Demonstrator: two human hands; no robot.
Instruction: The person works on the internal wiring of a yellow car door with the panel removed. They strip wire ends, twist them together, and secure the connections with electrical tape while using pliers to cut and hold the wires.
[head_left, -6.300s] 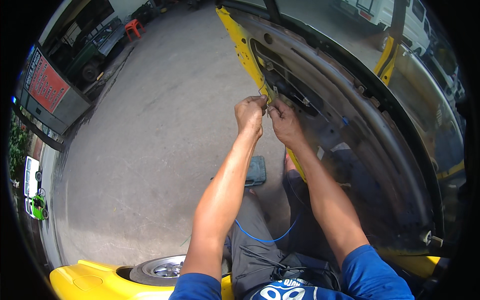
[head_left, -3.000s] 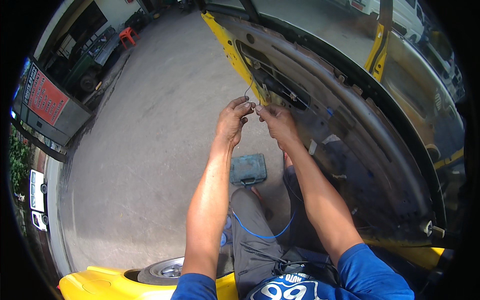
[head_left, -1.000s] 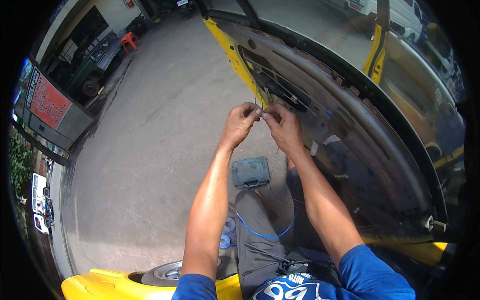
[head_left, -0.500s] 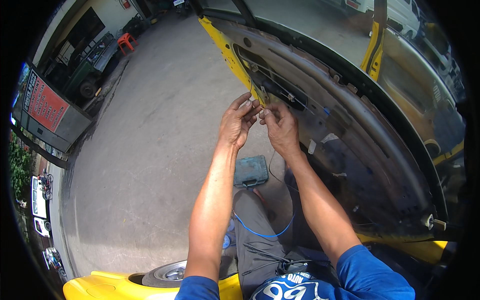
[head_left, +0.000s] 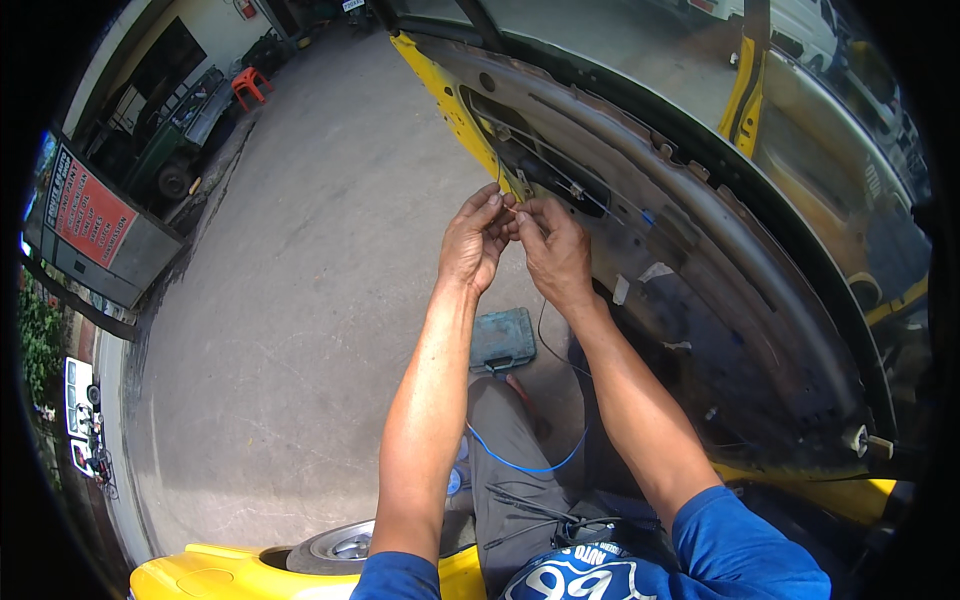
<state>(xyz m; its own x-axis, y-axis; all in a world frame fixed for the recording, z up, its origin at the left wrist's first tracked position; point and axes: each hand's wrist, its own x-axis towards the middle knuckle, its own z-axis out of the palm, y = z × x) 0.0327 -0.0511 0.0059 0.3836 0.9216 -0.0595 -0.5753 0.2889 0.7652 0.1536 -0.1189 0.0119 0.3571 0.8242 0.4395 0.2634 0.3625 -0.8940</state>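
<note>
Head view: left hand (head_left: 470,243) and right hand (head_left: 556,255) pinch a thin, copper-orange wire (head_left: 511,209).

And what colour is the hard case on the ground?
The case is a dull blue-green; it shows best in the head view.

I get strong daylight on the ground (head_left: 290,330) left of the door (head_left: 730,310) and the arms (head_left: 424,390) beside it. The door's inner face is shaded, its window (head_left: 620,65) hazy. Fisheye distortion tips the van (head_left: 77,400) far to its left; the wire (head_left: 512,209) nearby looks soft.
</note>
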